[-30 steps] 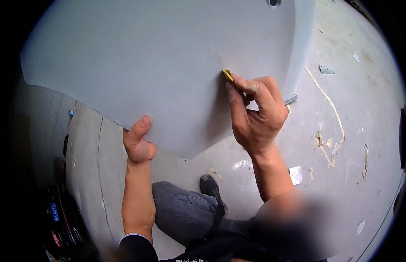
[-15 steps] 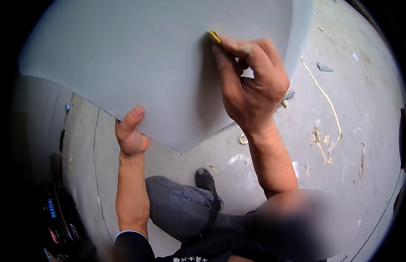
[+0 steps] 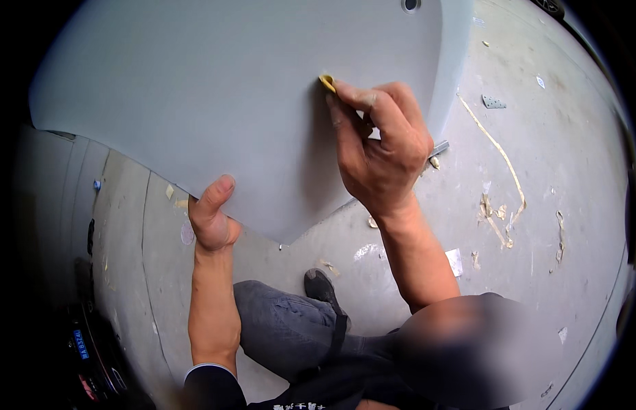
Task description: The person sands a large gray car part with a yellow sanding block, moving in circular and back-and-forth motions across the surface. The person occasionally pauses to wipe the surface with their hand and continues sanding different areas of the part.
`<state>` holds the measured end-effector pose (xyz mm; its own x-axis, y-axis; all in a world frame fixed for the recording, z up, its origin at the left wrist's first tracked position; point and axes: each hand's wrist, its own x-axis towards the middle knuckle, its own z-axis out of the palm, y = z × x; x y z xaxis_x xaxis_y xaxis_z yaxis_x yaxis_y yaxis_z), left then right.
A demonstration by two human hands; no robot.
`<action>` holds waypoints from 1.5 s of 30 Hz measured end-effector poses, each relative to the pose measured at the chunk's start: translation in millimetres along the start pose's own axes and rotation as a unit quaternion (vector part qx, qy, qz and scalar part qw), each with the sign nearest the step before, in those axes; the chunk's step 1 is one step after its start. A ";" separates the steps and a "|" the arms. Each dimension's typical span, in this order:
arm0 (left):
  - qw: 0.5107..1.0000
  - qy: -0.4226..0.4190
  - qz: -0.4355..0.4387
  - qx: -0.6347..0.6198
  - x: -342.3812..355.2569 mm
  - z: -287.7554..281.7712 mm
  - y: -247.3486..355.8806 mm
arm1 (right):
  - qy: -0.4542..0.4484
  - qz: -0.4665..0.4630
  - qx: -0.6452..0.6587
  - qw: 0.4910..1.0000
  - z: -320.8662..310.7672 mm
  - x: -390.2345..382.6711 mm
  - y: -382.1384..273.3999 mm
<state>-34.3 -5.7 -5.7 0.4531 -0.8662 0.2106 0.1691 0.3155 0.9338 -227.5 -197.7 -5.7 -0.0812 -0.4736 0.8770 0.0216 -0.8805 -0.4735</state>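
Note:
A large light-grey panel [image 3: 181, 89] with a dark round hole near its top fills the upper middle. My left hand [image 3: 212, 219] grips its lower left edge, the thumb lying on the face and the other fingers hidden underneath. My right hand [image 3: 379, 143] pinches a small folded yellow piece [image 3: 327, 83], perhaps paper, against or just over the panel's right part, its thumb and forefinger together and a dark shadow beside them.
Concrete floor [image 3: 550, 184] is strewn with tape strips [image 3: 492, 143], scraps and a perforated grey plate [image 3: 493, 102]. My foot [image 3: 321, 290] is below the panel. A dark car [image 3: 92, 355] stands at lower left, a wheel [image 3: 549, 7] at top right.
My right hand with the yellow piece moved up and left, then slightly back down in the picture. The view of the panel and floor shifted slightly; my left hand keeps its grip.

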 end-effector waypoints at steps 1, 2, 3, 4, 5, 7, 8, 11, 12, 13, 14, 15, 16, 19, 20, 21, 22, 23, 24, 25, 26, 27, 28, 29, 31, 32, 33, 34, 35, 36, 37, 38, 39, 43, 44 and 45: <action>1.000 0.004 0.000 0.003 -0.6 -0.5 -0.8 | 0.011 -0.013 0.015 1.000 4.7 5.0 2.9; 1.000 0.008 -0.001 0.005 -1.4 -1.3 -2.8 | 0.001 0.007 0.010 1.000 -1.0 -3.6 3.0; 1.000 0.012 0.005 0.009 -0.3 -2.8 -1.1 | -0.007 0.023 0.010 1.000 -7.4 -17.1 4.2; 1.000 0.016 0.018 0.013 0.6 -1.7 -2.7 | -0.016 0.037 0.005 0.999 -13.1 -29.7 7.6; 0.999 0.020 0.031 0.017 0.6 0.1 -4.5 | -0.003 0.035 0.019 0.999 -13.4 -39.6 12.1; 0.999 0.014 0.028 0.008 -0.2 0.7 -8.5 | -0.006 0.012 0.006 1.000 -10.2 -18.9 8.5; 1.000 0.003 0.015 -0.002 0.6 -1.3 -5.4 | -0.007 0.003 -0.001 1.000 -6.1 -4.2 5.8; 1.000 0.006 0.009 0.001 -3.7 -8.8 -5.2 | -0.011 0.004 -0.008 1.000 -8.4 -1.4 4.9; 1.000 0.013 0.021 0.007 -0.7 -11.9 -5.1 | -0.015 0.009 -0.007 1.000 -9.1 -9.5 8.4; 1.000 0.013 0.028 0.003 2.7 -10.7 -5.0 | -0.022 0.026 -0.010 0.999 -14.1 -30.5 13.7; 0.999 0.015 0.031 -0.003 2.6 -4.7 -7.0 | -0.014 0.036 0.000 0.999 -16.9 -39.9 18.3; 0.999 0.019 0.032 -0.004 1.7 -2.8 -7.9 | -0.009 0.028 -0.003 1.000 -14.2 -32.3 15.4; 1.000 0.010 0.017 -0.005 1.5 -5.1 -5.3 | -0.004 0.023 -0.007 1.000 -9.5 -19.7 9.2; 1.000 -0.005 -0.004 -0.002 -1.0 -9.5 -1.8 | 0.017 -0.033 0.007 0.999 2.0 11.6 7.8; 1.000 -0.001 0.006 0.002 -4.4 -7.0 -5.1 | 0.002 -0.011 0.002 1.000 -5.2 -2.6 8.8; 1.000 0.001 0.028 0.009 -0.4 -7.3 -2.3 | -0.008 0.002 0.005 1.000 -9.9 -20.5 12.2; 1.000 0.004 0.028 0.000 0.2 -8.1 -4.4 | -0.024 0.020 0.002 1.000 -15.5 -33.4 11.8; 1.000 0.007 0.028 -0.009 0.9 -9.2 -6.5 | -0.014 0.034 0.012 0.999 -15.3 -41.4 14.1; 0.999 0.011 0.026 -0.016 0.7 -9.7 -8.6 | -0.006 0.012 0.005 1.000 -12.4 -32.5 12.1; 1.000 -0.004 0.009 -0.021 2.1 -10.8 -7.8 | 0.004 -0.009 -0.005 1.000 -6.3 -13.8 7.8; 0.999 -0.019 -0.012 -0.026 3.3 -10.9 -4.9 | 0.012 -0.026 -0.016 0.999 -0.9 3.5 4.7; 0.999 -0.033 -0.028 -0.030 4.2 -11.4 -1.2 | 0.033 -0.053 0.003 0.998 8.4 19.2 4.2; 1.000 -0.014 -0.013 -0.019 1.9 -9.4 -2.8 | 0.019 -0.036 -0.003 0.999 4.2 13.8 3.6; 1.000 0.005 0.002 -0.008 -2.1 -5.7 -6.4 | 0.006 -0.018 -0.010 1.000 -4.4 1.5 3.5; 0.999 0.019 0.028 0.001 -1.2 -3.2 -5.1 | -0.015 0.011 -0.011 1.000 -14.2 -24.2 7.4; 1.000 0.014 0.028 -0.002 -1.8 -2.5 -5.3 | -0.010 0.007 -0.011 1.000 -12.7 -28.3 11.9; 1.000 0.006 0.026 -0.007 0.0 -0.3 -7.3 | -0.003 0.002 -0.014 1.000 -11.3 -20.7 10.7; 1.000 -0.007 0.006 -0.016 0.5 -2.7 -7.1 | 0.004 0.006 -0.019 1.000 -9.3 -11.8 4.8; 0.999 -0.020 -0.014 -0.026 3.0 -7.5 -5.6 | 0.021 -0.033 -0.027 0.999 -3.1 7.4 6.2; 0.999 -0.031 -0.029 -0.032 3.7 -10.4 -1.5 | 0.036 -0.051 -0.016 0.998 4.1 22.6 3.8; 1.000 -0.012 -0.015 -0.021 0.0 -9.6 -2.0 | 0.027 -0.035 -0.016 0.999 1.3 16.7 3.2; 1.000 0.007 -0.001 -0.009 -5.6 -7.5 -4.8 | 0.018 -0.019 -0.015 1.000 -4.1 4.8 3.4; 1.000 0.010 0.013 -0.004 -2.9 -5.9 -3.9 | 0.007 0.004 -0.009 1.000 -8.5 -16.3 8.1; 1.000 -0.018 0.000 -0.014 4.3 -1.7 -6.2 | 0.017 -0.001 -0.010 1.000 -5.2 -4.9 4.1; 0.999 -0.029 -0.019 -0.026 4.9 -4.5 -4.4 | 0.026 -0.017 -0.014 0.999 -0.1 10.9 2.4; 0.998 -0.044 -0.031 -0.038 6.8 -5.8 -0.7 | 0.041 -0.047 -0.005 0.998 5.5 20.0 5.6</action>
<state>-26.3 -9.6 -6.6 0.3627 -0.9142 0.1808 0.2611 0.2859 0.9220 -223.4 -212.3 9.6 -0.1639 -0.3858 0.9079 -0.0004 -0.9203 -0.3911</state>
